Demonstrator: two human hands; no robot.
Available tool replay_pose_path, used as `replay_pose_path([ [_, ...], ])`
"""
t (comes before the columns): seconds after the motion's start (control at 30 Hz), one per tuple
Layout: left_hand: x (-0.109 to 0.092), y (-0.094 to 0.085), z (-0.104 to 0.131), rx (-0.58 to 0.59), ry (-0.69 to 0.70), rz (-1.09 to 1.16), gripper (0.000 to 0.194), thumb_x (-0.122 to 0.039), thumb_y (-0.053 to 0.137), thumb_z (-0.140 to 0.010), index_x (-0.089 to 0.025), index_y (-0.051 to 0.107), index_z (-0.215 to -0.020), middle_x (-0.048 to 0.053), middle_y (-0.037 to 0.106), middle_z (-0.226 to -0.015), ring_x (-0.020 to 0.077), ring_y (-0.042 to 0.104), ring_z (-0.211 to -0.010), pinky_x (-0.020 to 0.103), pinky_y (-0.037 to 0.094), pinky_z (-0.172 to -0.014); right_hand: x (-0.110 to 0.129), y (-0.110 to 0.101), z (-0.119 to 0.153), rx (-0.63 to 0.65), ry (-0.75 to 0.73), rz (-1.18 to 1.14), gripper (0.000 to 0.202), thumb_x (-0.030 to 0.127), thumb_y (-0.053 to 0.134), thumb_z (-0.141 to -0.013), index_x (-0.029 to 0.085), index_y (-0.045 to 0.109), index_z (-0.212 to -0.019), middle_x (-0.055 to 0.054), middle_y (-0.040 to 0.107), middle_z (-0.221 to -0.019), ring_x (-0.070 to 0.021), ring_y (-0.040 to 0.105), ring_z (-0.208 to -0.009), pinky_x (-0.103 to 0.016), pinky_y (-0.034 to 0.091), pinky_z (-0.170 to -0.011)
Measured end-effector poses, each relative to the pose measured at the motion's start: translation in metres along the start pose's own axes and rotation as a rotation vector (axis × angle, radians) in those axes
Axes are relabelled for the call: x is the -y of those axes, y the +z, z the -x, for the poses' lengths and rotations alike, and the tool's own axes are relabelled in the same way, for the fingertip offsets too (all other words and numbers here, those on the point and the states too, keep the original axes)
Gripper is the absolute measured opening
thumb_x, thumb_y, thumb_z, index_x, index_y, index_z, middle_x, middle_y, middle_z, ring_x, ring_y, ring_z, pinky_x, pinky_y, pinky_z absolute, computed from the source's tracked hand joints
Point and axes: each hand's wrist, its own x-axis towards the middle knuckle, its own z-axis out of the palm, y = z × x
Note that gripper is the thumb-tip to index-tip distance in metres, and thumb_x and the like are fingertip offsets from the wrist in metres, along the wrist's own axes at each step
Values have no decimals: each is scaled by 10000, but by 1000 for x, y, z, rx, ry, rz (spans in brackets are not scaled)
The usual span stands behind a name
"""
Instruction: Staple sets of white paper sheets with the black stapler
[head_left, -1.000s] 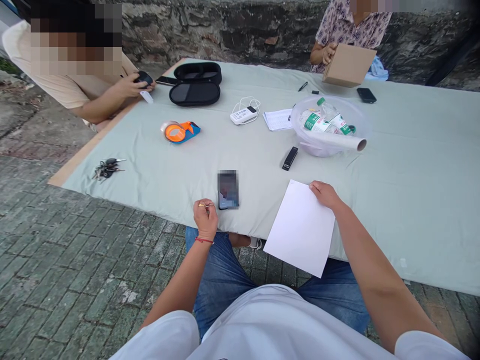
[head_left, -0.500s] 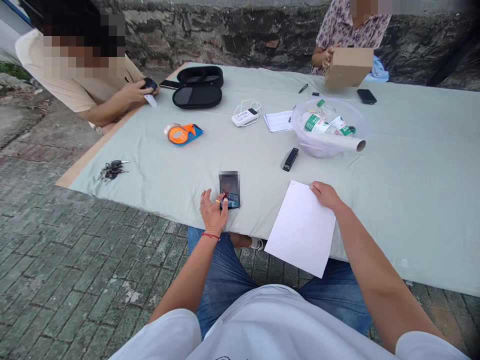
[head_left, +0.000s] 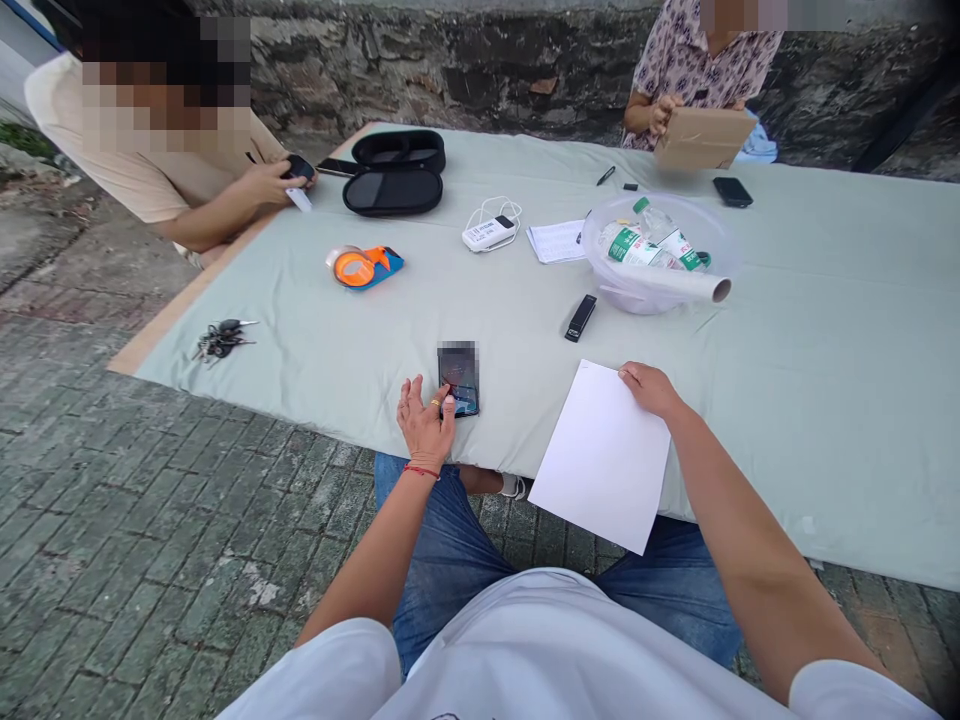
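My left hand (head_left: 426,420) rests at the table's near edge with its fingers apart. Its index finger touches the screen of a smartphone (head_left: 459,376) that lies flat on the cloth. My right hand (head_left: 649,389) pinches the upper right corner of a white sheet of paper (head_left: 600,455), whose lower part hangs past the table edge. A staple shows at the paper's upper left corner. Just beyond the paper lies a black stapler (head_left: 580,318).
A cloth-covered table (head_left: 825,380) holds keys (head_left: 223,341), an orange-blue tape dispenser (head_left: 365,267), an open black case (head_left: 394,190), a white power strip (head_left: 491,233), papers (head_left: 553,242) and a plastic basin (head_left: 637,298) of bottles. Opposite, one person holds a cardboard box (head_left: 705,138); another person sits left.
The person across the table has tilted the cardboard box. My hands, the phone and the paper stay practically where they were.
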Motion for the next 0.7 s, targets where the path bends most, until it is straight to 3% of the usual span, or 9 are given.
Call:
replay_pose_path([
  [0.7, -2, -1, 1, 10, -33, 55, 455, -454, 395, -980, -205, 673, -1240, 164, 371, -1537, 345, 196, -1489, 581, 164, -1175, 0, -1, 0, 6, -2, -11, 303, 413, 340, -966, 247, 530, -799, -44, 675, -893, -228, 594, -798, -367, 444, -719],
])
